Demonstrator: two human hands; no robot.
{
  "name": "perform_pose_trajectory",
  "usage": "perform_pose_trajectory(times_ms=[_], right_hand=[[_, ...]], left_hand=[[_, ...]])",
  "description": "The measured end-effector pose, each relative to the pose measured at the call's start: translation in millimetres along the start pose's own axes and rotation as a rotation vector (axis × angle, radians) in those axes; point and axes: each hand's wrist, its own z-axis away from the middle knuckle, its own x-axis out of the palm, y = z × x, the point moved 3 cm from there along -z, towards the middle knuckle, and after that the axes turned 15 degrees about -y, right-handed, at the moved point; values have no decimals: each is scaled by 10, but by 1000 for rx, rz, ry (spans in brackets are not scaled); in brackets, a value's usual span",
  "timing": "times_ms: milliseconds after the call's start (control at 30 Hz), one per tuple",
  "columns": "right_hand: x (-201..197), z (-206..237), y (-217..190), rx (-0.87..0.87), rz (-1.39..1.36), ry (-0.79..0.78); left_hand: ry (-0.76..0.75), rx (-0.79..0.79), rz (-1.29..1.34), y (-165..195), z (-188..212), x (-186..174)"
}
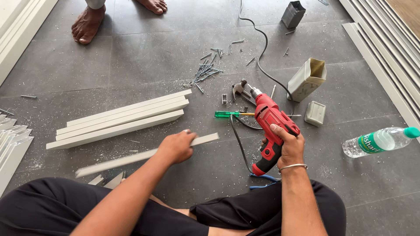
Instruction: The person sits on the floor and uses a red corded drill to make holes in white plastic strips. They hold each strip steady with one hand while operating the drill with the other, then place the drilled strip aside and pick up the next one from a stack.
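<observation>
My left hand [177, 146] grips a long pale metal strip [122, 161] near its right end, holding it just above the grey floor. My right hand [288, 146] is wrapped around the handle of a red corded electric drill [269, 118], whose bit points away from me toward a claw hammer [239, 88]. A green-handled screwdriver [227, 114] lies just left of the drill. I sit cross-legged in black trousers.
A stack of pale strips [122, 119] lies ahead left, more profiles [11, 144] at the left edge. Several loose screws [205, 72] are scattered ahead. Open boxes [308, 78], a small cap [315, 112] and a water bottle [378, 140] lie right. Another person's bare feet [89, 24] stand at the top.
</observation>
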Motion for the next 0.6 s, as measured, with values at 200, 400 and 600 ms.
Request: perform_pose_trajectory(times_ms=[200, 400, 600], right_hand=[[126, 55, 50, 70, 42, -52], [228, 235, -161, 256, 253, -169], [466, 307, -880, 344, 675, -366]], left_hand=[[-65, 4, -81, -121, 336, 292], [125, 4, -260, -140, 266, 372], [26, -36, -69, -32, 276, 388]])
